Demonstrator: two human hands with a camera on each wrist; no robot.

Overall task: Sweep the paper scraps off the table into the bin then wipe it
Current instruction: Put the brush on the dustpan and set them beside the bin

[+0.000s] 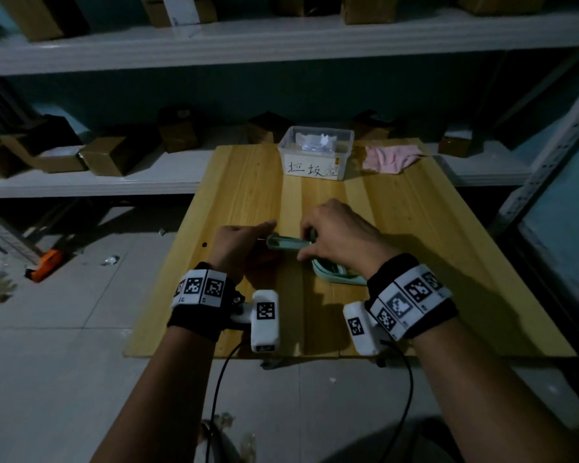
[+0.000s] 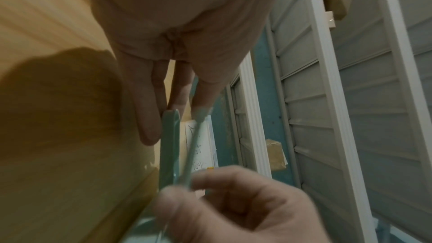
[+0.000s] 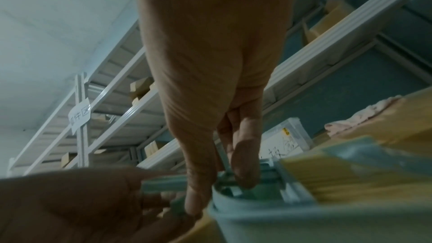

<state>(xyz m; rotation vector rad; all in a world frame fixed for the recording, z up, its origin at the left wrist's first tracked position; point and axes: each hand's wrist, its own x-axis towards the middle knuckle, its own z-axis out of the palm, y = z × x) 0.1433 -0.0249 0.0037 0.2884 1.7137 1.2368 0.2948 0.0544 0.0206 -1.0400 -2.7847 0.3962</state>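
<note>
Both hands meet over the near middle of the wooden table (image 1: 415,228): the left hand (image 1: 238,243) and the right hand (image 1: 340,233) each pinch one end of a mint-green brush (image 1: 290,243) with curled fingers, above a matching dustpan (image 1: 340,279). Farther back stand the labelled clear bin (image 1: 315,153), holding white paper scraps (image 1: 326,140), and a pink cloth (image 1: 390,157) just beside it.

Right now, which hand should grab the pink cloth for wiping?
Right hand, probably. The pink cloth lies at the table's far right corner, on that hand's side; the left hand would have to cross over.
</note>
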